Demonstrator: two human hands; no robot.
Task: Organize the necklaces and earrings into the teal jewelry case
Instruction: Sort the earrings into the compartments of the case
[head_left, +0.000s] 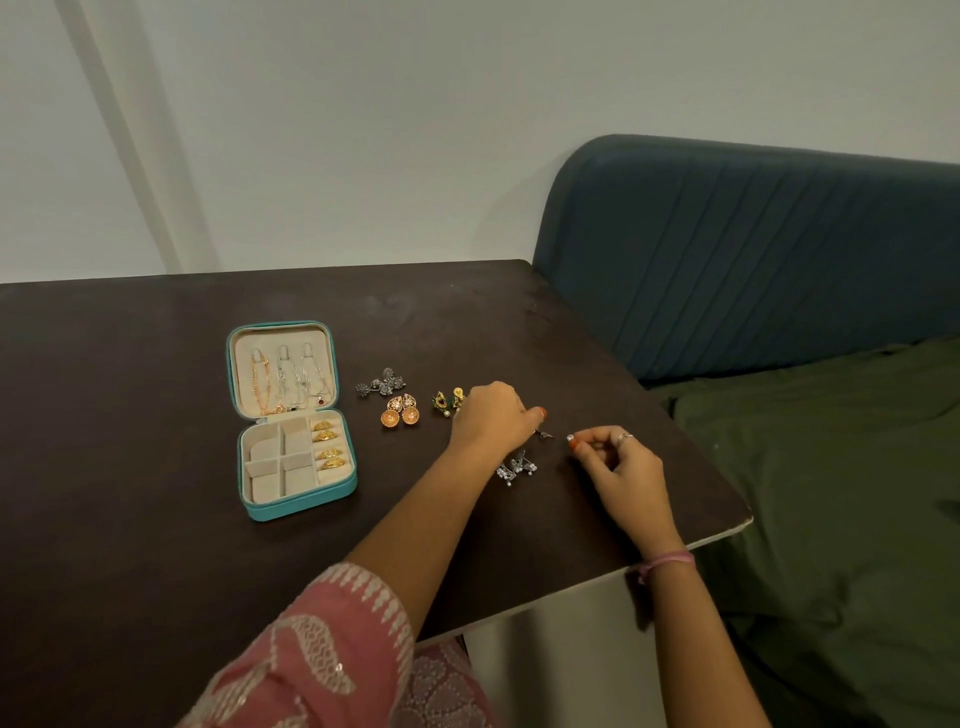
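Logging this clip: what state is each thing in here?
Teal jewelry case: open, lying flat.
Necklaces: hung in lid.
Gold rings: slotted in right column.
Orange-gold earrings: loose on table.
Dark silver earrings: loose on table.
Pearl silver earrings: loose on table.
Left hand: pinching small earring piece.
Right hand: pinching pearl stud.

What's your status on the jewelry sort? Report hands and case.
Left hand pinching a small dark earring piece; right hand pinching a pearl stud. Teal case open, necklaces hung, rings in. Earring pairs loose on table. Nothing blocking.

Home bedroom: padded headboard (753, 249), bedding (831, 467)
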